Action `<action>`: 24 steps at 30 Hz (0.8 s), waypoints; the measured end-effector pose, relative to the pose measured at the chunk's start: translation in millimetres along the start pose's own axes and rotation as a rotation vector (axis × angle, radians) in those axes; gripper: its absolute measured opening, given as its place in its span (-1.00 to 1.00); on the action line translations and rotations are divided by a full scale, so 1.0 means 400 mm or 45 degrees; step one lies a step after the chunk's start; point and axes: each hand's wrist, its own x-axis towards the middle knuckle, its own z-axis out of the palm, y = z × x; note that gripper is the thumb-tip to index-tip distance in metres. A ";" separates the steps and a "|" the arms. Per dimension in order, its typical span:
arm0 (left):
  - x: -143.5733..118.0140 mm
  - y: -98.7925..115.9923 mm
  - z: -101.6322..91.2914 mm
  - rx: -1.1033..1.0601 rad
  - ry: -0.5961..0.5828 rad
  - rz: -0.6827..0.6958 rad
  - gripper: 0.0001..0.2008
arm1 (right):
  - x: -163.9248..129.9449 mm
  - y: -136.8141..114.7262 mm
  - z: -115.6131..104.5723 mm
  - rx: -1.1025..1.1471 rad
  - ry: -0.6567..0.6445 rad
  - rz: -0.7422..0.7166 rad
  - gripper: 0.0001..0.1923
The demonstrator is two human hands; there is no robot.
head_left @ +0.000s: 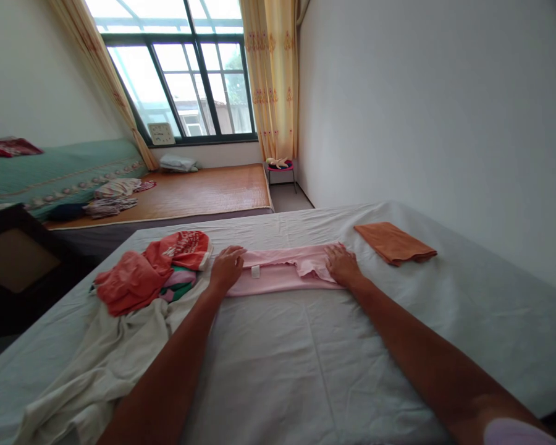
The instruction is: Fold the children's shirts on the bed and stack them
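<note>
A: Where the white-sheeted bed (306,358) nears its far edge, what lies there?

B: A pink garment (278,272), folded into a strip. The left hand (227,267) and right hand (341,264) press flat on its ends, fingers spread, gripping nothing.

A: Beside it?

B: A folded orange cloth (395,243) right; a heap of clothes (155,272) left.

soft daylight from the blown-out window (185,74), dim left corner, wide-angle stretch at edges, mostly sharp focus
</note>
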 end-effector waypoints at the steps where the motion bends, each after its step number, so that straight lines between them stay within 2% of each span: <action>1: 0.004 0.015 0.011 -0.027 -0.037 0.063 -0.60 | 0.001 -0.012 -0.003 0.021 0.025 -0.100 -0.50; 4: 0.003 0.046 0.053 -0.026 -0.266 0.144 -0.56 | 0.002 -0.050 -0.003 0.122 -0.026 -0.359 -0.49; 6: -0.005 0.047 0.075 0.030 -0.404 0.105 -0.51 | -0.002 -0.068 0.003 0.173 -0.120 -0.409 -0.49; 8: -0.011 0.033 0.084 0.089 -0.479 0.032 -0.48 | -0.007 -0.076 0.006 0.191 -0.198 -0.431 -0.47; 12: -0.008 -0.002 0.075 0.156 -0.507 -0.140 -0.48 | -0.018 -0.072 -0.008 0.188 -0.254 -0.439 -0.44; 18: -0.004 -0.022 0.073 0.165 -0.528 -0.202 -0.46 | -0.026 -0.062 -0.025 0.207 -0.307 -0.448 -0.45; 24: -0.015 -0.034 0.065 0.252 -0.500 -0.352 -0.41 | -0.020 -0.002 0.004 0.143 -0.231 -0.273 -0.46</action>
